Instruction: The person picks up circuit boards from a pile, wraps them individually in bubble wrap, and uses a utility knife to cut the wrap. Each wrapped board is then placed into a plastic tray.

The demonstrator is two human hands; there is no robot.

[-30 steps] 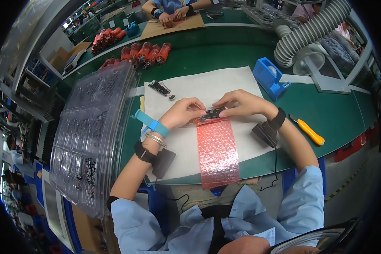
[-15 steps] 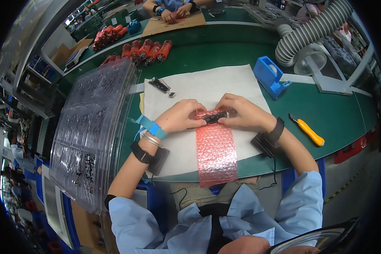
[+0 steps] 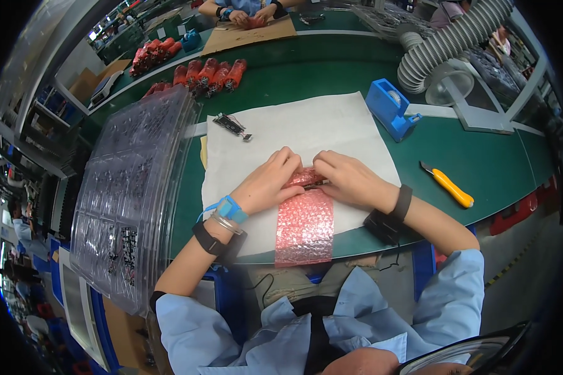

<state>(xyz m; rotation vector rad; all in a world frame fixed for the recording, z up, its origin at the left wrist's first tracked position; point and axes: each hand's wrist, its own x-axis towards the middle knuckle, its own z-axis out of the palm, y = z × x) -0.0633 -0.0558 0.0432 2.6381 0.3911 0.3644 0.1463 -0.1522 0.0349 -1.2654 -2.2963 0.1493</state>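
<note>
A strip of red bubble wrap (image 3: 304,225) lies across the white sheet (image 3: 281,125), its near end hanging over the table edge. My left hand (image 3: 270,181) and my right hand (image 3: 350,178) pinch its far end, folded over a small black circuit board (image 3: 313,185). Only a sliver of that board shows between my fingers; the rest is covered by wrap. A second black circuit board (image 3: 231,125) with thin wires rests at the sheet's upper left, apart from both hands.
Clear plastic trays (image 3: 128,187) of parts stand stacked at the left. Several red-wrapped bundles (image 3: 209,75) sit behind. To the right are a blue tape dispenser (image 3: 389,109), a yellow-handled cutter (image 3: 451,189) and a ribbed hose (image 3: 450,40). Across the table, a co-worker's hands (image 3: 250,17) handle something red.
My hands have folded the far end of the bubble wrap over the circuit board, which was mostly exposed before. The whole view has shifted slightly.
</note>
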